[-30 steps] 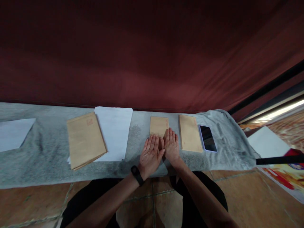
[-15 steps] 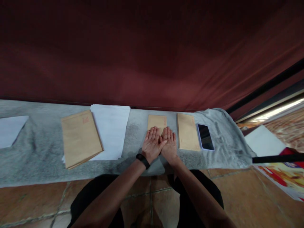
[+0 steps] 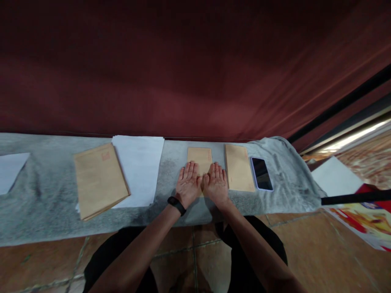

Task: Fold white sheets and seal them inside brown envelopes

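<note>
A small brown envelope [image 3: 200, 154] with red print lies on the grey cloth in front of me, partly covered by my hands. My left hand [image 3: 187, 185] rests flat on its left side, fingers stretched out, with a black band around the wrist. Flat on the right side of the same envelope is my right hand [image 3: 216, 185], its fingers extended and the thumb near the left thumb. Close by on the right lies a stack of brown envelopes [image 3: 240, 169].
A phone [image 3: 262, 174] lies right of the envelope stack. To the left, larger brown envelopes [image 3: 100, 181] overlap a pile of white paper [image 3: 140, 167]. Another white sheet [image 3: 12, 171] is at the far left of the grey cloth [image 3: 49, 195]. A dark red curtain [image 3: 171, 89] hangs behind.
My hands have moved apart: the left slid left over the envelope, and the thumbs no longer cross. Both hands stay flat. The view has shifted slightly.
</note>
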A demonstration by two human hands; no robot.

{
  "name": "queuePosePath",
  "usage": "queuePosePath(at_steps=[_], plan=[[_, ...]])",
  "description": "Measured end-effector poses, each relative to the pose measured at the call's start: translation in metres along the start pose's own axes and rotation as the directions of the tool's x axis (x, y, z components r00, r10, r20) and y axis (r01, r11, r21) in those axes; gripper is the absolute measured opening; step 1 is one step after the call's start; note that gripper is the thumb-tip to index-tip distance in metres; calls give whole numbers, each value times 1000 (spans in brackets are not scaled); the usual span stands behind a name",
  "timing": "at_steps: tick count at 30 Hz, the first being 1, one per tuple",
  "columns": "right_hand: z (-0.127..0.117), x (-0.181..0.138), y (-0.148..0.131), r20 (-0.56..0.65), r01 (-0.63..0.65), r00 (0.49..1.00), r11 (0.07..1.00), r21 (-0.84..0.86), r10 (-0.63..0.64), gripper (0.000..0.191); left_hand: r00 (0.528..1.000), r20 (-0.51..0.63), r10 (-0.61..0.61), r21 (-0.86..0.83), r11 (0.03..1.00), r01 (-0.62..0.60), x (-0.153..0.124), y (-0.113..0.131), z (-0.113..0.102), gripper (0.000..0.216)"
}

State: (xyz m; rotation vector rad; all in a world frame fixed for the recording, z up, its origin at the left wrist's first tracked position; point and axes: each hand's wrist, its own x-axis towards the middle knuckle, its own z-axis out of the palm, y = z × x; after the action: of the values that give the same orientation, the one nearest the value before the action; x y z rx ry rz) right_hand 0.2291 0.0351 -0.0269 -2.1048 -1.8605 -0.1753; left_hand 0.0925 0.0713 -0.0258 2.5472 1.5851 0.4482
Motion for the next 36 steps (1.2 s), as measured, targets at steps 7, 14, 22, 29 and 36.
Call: queuePosePath(at_steps=[7, 14, 22, 29, 36], plan=[[-1, 8, -3, 19, 94, 995, 993, 68, -95, 58, 999, -24, -29, 26, 999, 29, -3, -1, -2, 60], [4, 22, -14, 115, 140, 981, 982, 128, -155, 56, 999, -36, -8, 54, 998, 10, -1, -1, -4, 58], [3, 42, -9, 121, 43, 991, 995, 87, -54, 58, 996, -87, 27, 47, 999, -23, -6, -1, -6, 59], [6, 42, -11, 104, -8, 995, 999, 47, 3, 58, 994, -77, 77, 48, 996, -74, -16, -7, -9, 63], [2, 22, -10, 108, 36, 993, 999, 37, -40, 57, 987, -25, 162, 68, 985, -160, -29, -9, -17, 59]])
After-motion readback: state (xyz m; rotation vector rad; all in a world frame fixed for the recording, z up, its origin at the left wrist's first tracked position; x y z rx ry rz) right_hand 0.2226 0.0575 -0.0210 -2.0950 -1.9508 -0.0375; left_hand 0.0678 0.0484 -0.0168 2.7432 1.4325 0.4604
